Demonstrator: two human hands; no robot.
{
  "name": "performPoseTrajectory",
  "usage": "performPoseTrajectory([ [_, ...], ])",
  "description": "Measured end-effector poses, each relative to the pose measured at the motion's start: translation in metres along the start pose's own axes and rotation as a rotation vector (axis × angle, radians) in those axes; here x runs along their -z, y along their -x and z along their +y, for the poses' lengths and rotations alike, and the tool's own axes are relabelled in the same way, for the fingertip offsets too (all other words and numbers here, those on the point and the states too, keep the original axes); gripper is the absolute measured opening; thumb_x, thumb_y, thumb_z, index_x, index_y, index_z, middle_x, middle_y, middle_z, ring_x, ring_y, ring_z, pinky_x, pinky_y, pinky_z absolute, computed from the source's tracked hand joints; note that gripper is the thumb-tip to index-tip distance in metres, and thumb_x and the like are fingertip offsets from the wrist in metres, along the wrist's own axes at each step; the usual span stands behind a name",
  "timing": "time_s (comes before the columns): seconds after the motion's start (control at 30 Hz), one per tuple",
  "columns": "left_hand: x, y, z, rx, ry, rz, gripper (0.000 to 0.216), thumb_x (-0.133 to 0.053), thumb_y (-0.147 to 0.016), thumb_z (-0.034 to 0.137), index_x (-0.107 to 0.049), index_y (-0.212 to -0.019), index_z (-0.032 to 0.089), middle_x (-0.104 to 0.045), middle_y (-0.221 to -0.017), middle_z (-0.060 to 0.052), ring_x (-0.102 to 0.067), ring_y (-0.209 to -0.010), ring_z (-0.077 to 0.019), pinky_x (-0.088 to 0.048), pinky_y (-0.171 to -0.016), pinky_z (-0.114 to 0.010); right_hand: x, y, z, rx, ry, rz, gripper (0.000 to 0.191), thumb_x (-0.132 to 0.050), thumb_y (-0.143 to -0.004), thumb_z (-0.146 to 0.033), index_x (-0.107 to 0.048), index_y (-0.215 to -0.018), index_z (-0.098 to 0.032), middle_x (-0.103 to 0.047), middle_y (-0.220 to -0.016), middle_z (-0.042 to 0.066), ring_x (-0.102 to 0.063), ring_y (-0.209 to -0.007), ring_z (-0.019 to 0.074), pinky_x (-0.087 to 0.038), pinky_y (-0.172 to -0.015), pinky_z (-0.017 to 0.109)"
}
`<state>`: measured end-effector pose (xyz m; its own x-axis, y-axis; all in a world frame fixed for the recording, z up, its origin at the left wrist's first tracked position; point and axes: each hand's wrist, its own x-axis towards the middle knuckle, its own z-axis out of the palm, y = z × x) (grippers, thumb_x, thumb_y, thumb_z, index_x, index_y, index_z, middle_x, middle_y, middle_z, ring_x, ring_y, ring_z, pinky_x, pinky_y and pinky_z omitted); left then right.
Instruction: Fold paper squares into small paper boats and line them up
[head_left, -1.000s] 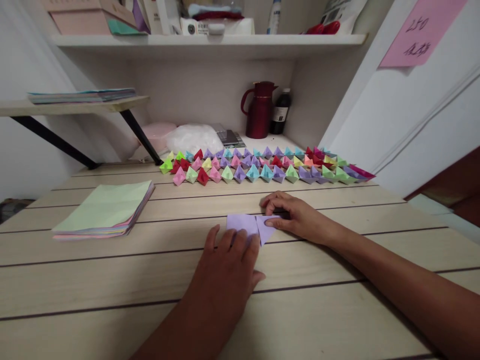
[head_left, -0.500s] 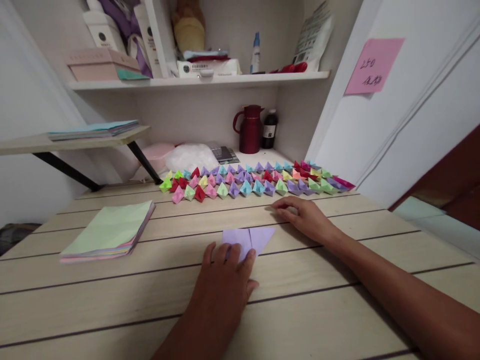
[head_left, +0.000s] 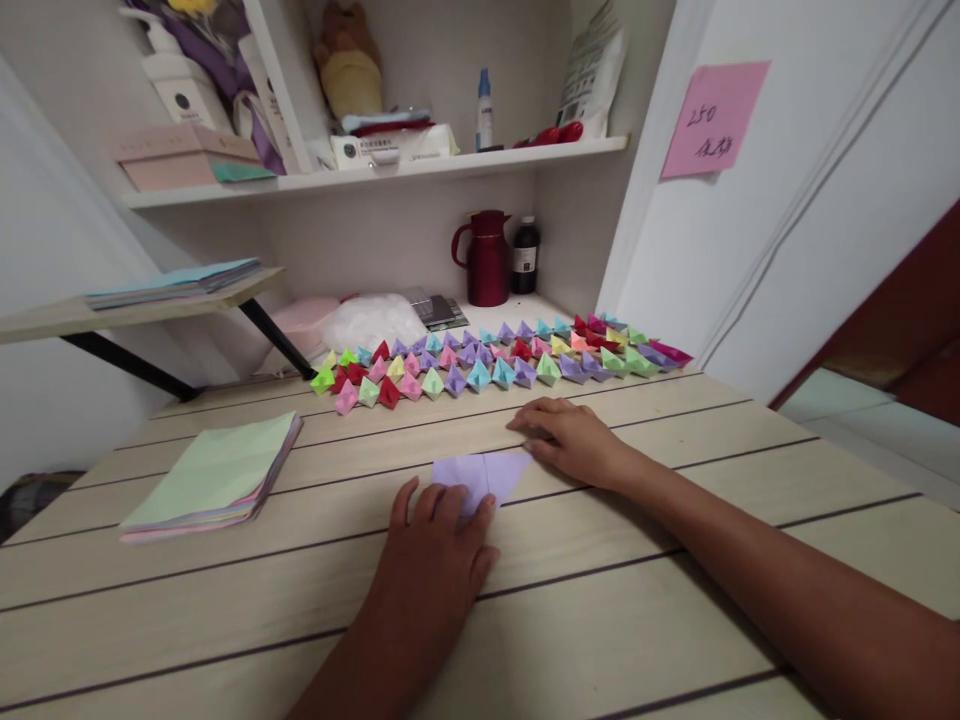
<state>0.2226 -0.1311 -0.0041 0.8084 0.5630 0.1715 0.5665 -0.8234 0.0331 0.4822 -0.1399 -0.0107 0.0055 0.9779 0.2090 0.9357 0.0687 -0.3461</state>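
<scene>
A folded lilac origami paper [head_left: 484,475] lies on the table, with a crease down its middle. My left hand [head_left: 431,545] rests over its lower left part, fingers spread and pressing it flat, so that part is hidden. At the paper's upper right corner is my right hand [head_left: 574,440], palm down, its fingers loosely stretched out and apart. The thumb side is at or touching that corner; nothing shows in its grip. Behind both hands stand rows of small folded paper boats [head_left: 480,376] in many colours.
A stack of coloured paper sheets [head_left: 214,475] lies on the left of the slatted table [head_left: 247,610]. Above it a small raised shelf [head_left: 45,318] carries more paper [head_left: 176,283]. At the back stand a dark red jug [head_left: 488,260] and a dark bottle [head_left: 526,257].
My right hand has come in towards the paper's right corner. My left hand stays on the paper. The whole view has shifted and tilted slightly.
</scene>
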Motion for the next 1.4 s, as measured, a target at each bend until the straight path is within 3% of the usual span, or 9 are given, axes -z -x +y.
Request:
performPoseTrajectory([
  [0.1,0.001,0.001,0.000,-0.011,0.002,0.014,0.036,-0.049,-0.090,0.037,-0.057,-0.125,0.031,-0.061,-0.122,-0.007,-0.051,-0.114,-0.0263,-0.028,-0.105,-0.056,0.004,-0.003,0.003,-0.095,0.017,0.081,0.029,-0.045,-0.090,-0.031,-0.068,-0.107,-0.025,-0.063,-0.114,0.010,-0.053,-0.107,0.0290,-0.038,-0.091,0.046],
  [0.23,0.001,0.002,0.000,-0.032,0.005,0.047,0.035,-0.050,-0.090,0.036,-0.058,-0.124,0.031,-0.060,-0.120,-0.007,-0.051,-0.112,-0.0253,-0.027,-0.106,-0.056,0.005,-0.004,-0.006,-0.065,-0.024,0.036,0.042,-0.036,-0.093,-0.049,-0.069,-0.099,-0.023,-0.064,-0.101,0.010,-0.055,-0.100,0.0270,-0.039,-0.087,0.042],
  [0.4,-0.001,0.003,-0.001,-0.054,-0.005,0.090,0.036,-0.052,-0.089,0.033,-0.055,-0.126,0.032,-0.060,-0.117,-0.005,-0.051,-0.110,-0.0232,-0.026,-0.107,-0.056,-0.003,0.000,-0.029,0.039,-0.017,-0.022,0.035,-0.064,-0.075,-0.054,-0.065,-0.093,-0.024,-0.062,-0.097,0.008,-0.053,-0.096,0.0272,-0.038,-0.084,0.041],
  [0.53,-0.001,0.004,0.001,-0.062,-0.010,0.098,0.038,-0.054,-0.089,0.031,-0.054,-0.127,0.032,-0.060,-0.116,-0.005,-0.050,-0.110,-0.0228,-0.025,-0.107,-0.056,-0.004,0.002,-0.037,0.053,-0.207,-0.052,0.027,-0.066,-0.075,-0.046,-0.059,-0.083,-0.021,-0.061,-0.083,0.003,-0.053,-0.080,0.0198,-0.041,-0.071,0.031],
  [0.67,0.001,0.004,0.002,-0.065,-0.010,0.063,0.034,-0.051,-0.090,0.031,-0.056,-0.124,0.032,-0.059,-0.117,-0.005,-0.050,-0.111,-0.0229,-0.026,-0.107,-0.056,-0.003,0.003,-0.036,0.038,-0.508,-0.115,0.031,-0.064,-0.078,-0.040,-0.056,-0.101,-0.021,-0.058,-0.074,-0.002,-0.052,-0.065,0.0138,-0.041,-0.060,0.026],
  [0.77,0.002,0.003,0.002,-0.056,-0.003,0.042,0.032,-0.051,-0.090,0.032,-0.057,-0.122,0.032,-0.060,-0.117,-0.004,-0.050,-0.111,-0.0230,-0.025,-0.107,-0.056,-0.005,0.001,-0.034,0.008,-0.547,-0.122,0.037,-0.062,-0.079,-0.037,-0.055,-0.112,-0.021,-0.057,-0.070,-0.004,-0.052,-0.062,0.0132,-0.041,-0.060,0.026],
  [1.07,0.002,0.002,0.002,-0.079,0.053,0.059,0.034,-0.047,-0.092,0.029,-0.055,-0.125,0.033,-0.060,-0.118,-0.004,-0.050,-0.111,-0.0228,-0.024,-0.107,-0.057,0.004,0.001,-0.033,0.004,-0.444,-0.265,0.026,-0.067,-0.073,-0.043,-0.062,-0.075,-0.018,-0.058,-0.071,0.000,-0.052,-0.065,0.0151,-0.039,-0.058,0.026],
  [1.2,0.001,0.001,0.002,-0.077,0.059,0.054,0.034,-0.049,-0.091,0.032,-0.055,-0.125,0.035,-0.060,-0.118,-0.003,-0.051,-0.110,-0.0223,-0.025,-0.107,-0.057,0.013,0.008,-0.039,0.139,-0.449,-0.211,0.025,-0.070,-0.072,-0.040,-0.059,-0.082,-0.020,-0.058,-0.095,0.003,-0.055,-0.085,0.0183,-0.043,-0.072,0.027],
  [1.4,-0.004,0.001,0.002,-0.088,-0.007,0.057,0.034,-0.056,-0.088,0.029,-0.058,-0.121,0.034,-0.060,-0.119,-0.004,-0.052,-0.112,-0.0245,-0.030,-0.106,-0.056,0.017,0.023,-0.059,0.068,-0.438,-0.262,0.031,-0.065,-0.078,-0.034,-0.055,-0.106,-0.024,-0.063,-0.087,0.000,-0.054,-0.075,0.0163,-0.041,-0.065,0.025],
])
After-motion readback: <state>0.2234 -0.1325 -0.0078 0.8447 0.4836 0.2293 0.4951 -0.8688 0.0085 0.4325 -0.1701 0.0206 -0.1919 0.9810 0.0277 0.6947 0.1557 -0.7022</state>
